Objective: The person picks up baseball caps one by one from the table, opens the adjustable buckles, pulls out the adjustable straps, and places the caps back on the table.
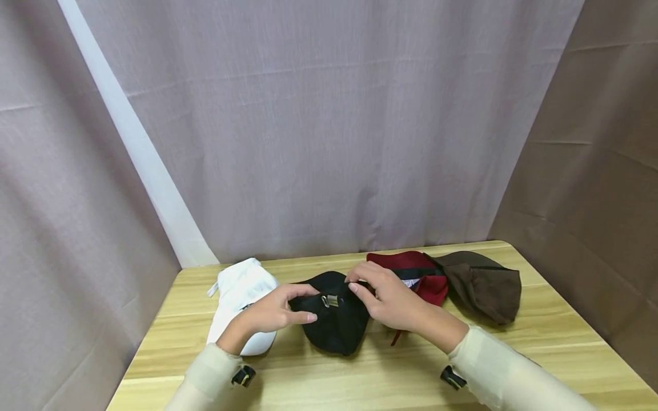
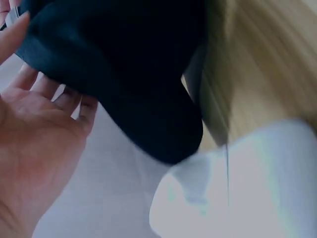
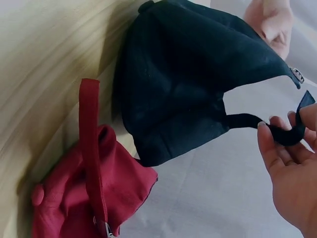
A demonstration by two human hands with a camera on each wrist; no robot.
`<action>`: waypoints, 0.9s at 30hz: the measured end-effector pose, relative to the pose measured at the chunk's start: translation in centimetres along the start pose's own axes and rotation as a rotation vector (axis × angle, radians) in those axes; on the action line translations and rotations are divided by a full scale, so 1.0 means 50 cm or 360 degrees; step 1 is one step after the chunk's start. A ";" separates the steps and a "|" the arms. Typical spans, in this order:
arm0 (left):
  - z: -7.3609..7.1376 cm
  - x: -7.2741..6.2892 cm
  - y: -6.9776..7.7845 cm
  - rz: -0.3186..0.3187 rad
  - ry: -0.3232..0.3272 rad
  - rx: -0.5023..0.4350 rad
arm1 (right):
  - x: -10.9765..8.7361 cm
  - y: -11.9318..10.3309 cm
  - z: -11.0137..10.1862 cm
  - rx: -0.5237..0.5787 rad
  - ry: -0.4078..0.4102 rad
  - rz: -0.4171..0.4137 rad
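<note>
The black cap is right between the two hands, over the table. The left hand holds the cap by its side, with its thumb near the buckle and its other fingers tucked against the cloth. The right hand pinches the thin black strap between its thumb and fingers.

The main thing is how the strap and the buckle sit. The strap is long and thin, and it runs from the edge of the cap to the right hand, where it bends. Its loose end pokes out past the right hand's fingers, toward the buckle — near it, but not touching. The buckle is on the other side of the gap in the cap, so the left hand is the closer one to it.

A white cap lies just beside the left hand, on its outer side. A red cap lies just past the right hand, and a brown cap is next to that — farther out to the right. I can't tell if the black cap touches the table.
</note>
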State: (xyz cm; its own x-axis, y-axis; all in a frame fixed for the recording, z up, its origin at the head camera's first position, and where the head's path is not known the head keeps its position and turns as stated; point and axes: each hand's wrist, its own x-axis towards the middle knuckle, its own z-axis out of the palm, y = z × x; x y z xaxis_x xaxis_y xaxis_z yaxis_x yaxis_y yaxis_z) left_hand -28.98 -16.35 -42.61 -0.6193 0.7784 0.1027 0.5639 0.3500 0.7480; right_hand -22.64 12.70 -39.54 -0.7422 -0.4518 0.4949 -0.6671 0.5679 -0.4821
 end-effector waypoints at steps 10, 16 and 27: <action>0.002 -0.015 -0.022 -0.0078 -0.0110 0.0595 | -0.006 0.008 0.005 0.0008 0.0039 -0.0036; 0.019 -0.009 -0.053 0.0032 0.0041 0.0745 | -0.015 0.014 0.004 0.0038 0.0013 -0.0029; 0.022 0.004 -0.026 -0.0059 0.0054 0.0626 | -0.030 0.022 -0.010 -0.0038 0.0044 0.0020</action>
State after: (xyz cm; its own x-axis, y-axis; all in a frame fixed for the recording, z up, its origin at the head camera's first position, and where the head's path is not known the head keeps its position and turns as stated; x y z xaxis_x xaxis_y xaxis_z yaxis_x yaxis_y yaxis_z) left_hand -29.24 -16.07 -44.26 -0.6570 0.7463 0.1069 0.7032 0.5555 0.4438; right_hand -22.24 14.33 -40.46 -0.7485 -0.4252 0.5089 -0.6556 0.5898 -0.4715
